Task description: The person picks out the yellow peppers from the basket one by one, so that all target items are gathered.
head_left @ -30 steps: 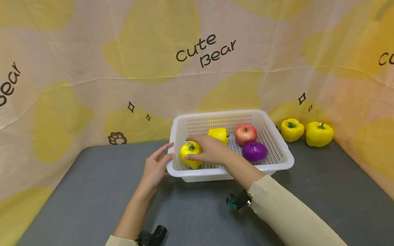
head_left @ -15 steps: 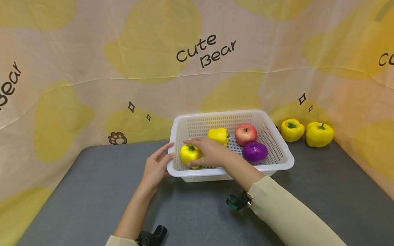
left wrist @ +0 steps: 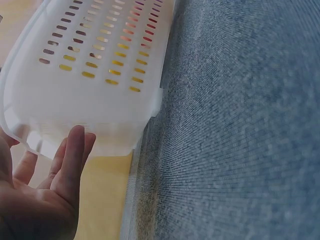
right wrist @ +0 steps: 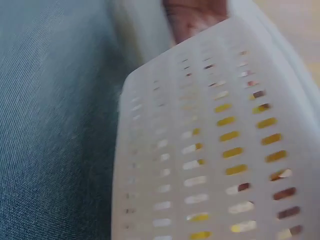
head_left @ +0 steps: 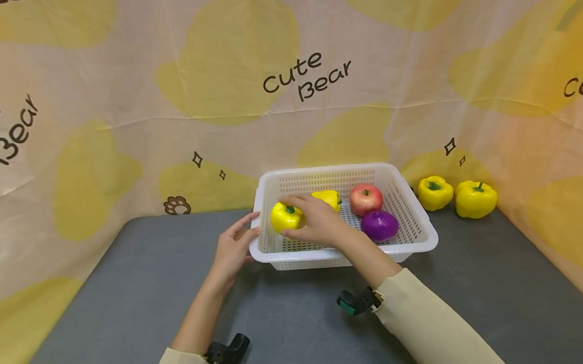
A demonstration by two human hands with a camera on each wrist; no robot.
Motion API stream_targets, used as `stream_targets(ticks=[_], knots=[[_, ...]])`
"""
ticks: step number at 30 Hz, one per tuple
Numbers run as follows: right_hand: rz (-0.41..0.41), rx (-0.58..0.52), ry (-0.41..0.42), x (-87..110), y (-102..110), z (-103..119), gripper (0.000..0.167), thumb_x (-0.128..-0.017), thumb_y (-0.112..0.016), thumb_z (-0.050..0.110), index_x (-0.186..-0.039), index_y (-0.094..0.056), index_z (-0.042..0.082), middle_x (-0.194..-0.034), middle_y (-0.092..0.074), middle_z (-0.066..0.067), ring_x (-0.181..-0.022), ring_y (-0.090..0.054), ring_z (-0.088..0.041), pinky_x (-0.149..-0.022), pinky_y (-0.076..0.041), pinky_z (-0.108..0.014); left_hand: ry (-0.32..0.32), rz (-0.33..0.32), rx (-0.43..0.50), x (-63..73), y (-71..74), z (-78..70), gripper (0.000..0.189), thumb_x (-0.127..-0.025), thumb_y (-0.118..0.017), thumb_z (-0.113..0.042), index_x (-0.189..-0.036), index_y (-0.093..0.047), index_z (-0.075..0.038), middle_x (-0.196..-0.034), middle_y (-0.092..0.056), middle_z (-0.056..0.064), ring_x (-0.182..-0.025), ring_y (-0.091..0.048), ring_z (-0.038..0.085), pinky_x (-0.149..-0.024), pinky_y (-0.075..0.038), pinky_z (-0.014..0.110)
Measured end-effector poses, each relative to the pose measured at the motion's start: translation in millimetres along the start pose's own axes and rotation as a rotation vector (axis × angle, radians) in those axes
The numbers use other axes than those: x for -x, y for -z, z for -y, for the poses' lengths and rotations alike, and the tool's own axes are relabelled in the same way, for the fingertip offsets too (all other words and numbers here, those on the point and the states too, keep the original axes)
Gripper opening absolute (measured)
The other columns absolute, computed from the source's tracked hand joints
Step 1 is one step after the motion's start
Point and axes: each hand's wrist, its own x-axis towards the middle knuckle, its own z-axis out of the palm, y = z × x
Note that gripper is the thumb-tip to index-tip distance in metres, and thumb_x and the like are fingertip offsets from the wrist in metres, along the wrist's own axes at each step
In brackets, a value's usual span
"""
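Note:
In the head view, my right hand grips a glossy yellow bell pepper between thumb and fingers, at the left end of a white perforated basket. The pepper appears raised off the basket floor. My left hand holds the basket's left rim, thumb on top and other fingers below it. From the left wrist, that hand shows against the basket's end wall. Behind my right hand lies a second yellow bell pepper, partly hidden. A red apple and a purple onion-shaped vegetable sit at the right end.
Two more yellow bell peppers stand on the grey table, right of the basket. A printed cloth hangs close behind the basket. The right wrist view is mostly the basket's perforated wall.
The yellow bell pepper in my right hand has risen and shifted slightly right, away from the basket's near wall. My left hand stays at the rim, and the other produce has not moved.

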Motion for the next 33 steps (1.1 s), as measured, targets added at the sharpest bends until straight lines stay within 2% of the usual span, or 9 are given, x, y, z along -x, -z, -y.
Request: stream_targets(ticks=[5,9,17,23,27,30,33], knots=[[-0.173,-0.032,0.005,13.0,10.0,2.3,0.067,-0.083,-0.081,0.037,-0.143,-0.055,0.020,-0.144,-0.058,-0.006,-0.123,-0.062,-0.030,-0.102,-0.054,-0.046,0.010,0.001,0.015,0.7,0.3,4.5,0.042,-0.099,-0.062,-0.024,-0.141,-0.059,-0.025,-0.129,-0.067,0.021,-0.080,-0.072,0.018,-0.065,-0.061,0.033],[-0.249,-0.044,0.024,21.2,22.6,8.8,0.068,-0.083,-0.081,0.038,-0.143,-0.055,0.019,-0.144,-0.058,-0.006,-0.123,-0.062,-0.031,-0.100,-0.056,-0.046,0.012,-0.011,0.024,1.0,2.6,5.1,0.042,-0.099,-0.061,-0.024,-0.141,-0.058,-0.026,-0.128,-0.067,0.021,-0.078,-0.072,0.016,-0.065,-0.061,0.034],[-0.307,-0.044,0.029,46.7,55.0,14.3,0.071,-0.082,-0.083,0.035,-0.144,-0.055,0.016,-0.150,-0.054,-0.006,-0.131,-0.057,-0.029,-0.098,-0.057,-0.044,0.013,0.000,0.042,0.0,1.1,1.8,0.042,-0.099,-0.062,-0.023,-0.141,-0.059,-0.026,-0.129,-0.066,0.021,-0.082,-0.072,0.018,-0.064,-0.060,0.033],[-0.362,0.034,0.063,76.4,80.7,5.0,0.072,-0.080,-0.085,0.032,-0.144,-0.056,0.015,-0.149,-0.054,-0.009,-0.123,-0.059,-0.028,-0.080,-0.062,-0.038,0.006,0.021,0.053,-1.2,-0.1,0.7,0.043,-0.100,-0.062,-0.024,-0.142,-0.058,-0.025,-0.131,-0.065,0.021,-0.083,-0.072,0.016,-0.066,-0.061,0.033],[-0.389,0.067,0.057,98.0,102.2,1.9,0.073,-0.078,-0.087,0.026,-0.144,-0.056,0.017,-0.148,-0.054,-0.009,-0.128,-0.057,-0.030,-0.090,-0.059,-0.046,0.003,0.017,0.047,-1.8,0.3,0.1,0.042,-0.100,-0.062,-0.024,-0.142,-0.058,-0.025,-0.131,-0.066,0.020,-0.082,-0.072,0.015,-0.065,-0.061,0.033],[-0.451,0.074,0.052,115.4,113.0,-2.5,0.076,-0.075,-0.089,0.019,-0.144,-0.056,0.017,-0.146,-0.057,-0.009,-0.128,-0.058,-0.030,-0.099,-0.054,-0.025,0.007,0.013,0.047,-2.3,0.3,0.7,0.042,-0.100,-0.062,-0.023,-0.141,-0.058,-0.026,-0.129,-0.067,0.020,-0.080,-0.073,0.015,-0.065,-0.061,0.035],[-0.533,0.055,0.050,125.6,115.7,-11.2,0.078,-0.072,-0.090,0.012,-0.143,-0.057,0.016,-0.144,-0.059,-0.009,-0.119,-0.059,-0.024,-0.090,-0.044,-0.003,0.004,0.009,0.041,-2.7,2.2,1.1,0.043,-0.100,-0.061,-0.023,-0.142,-0.058,-0.026,-0.129,-0.067,0.020,-0.078,-0.073,0.015,-0.064,-0.061,0.034]])
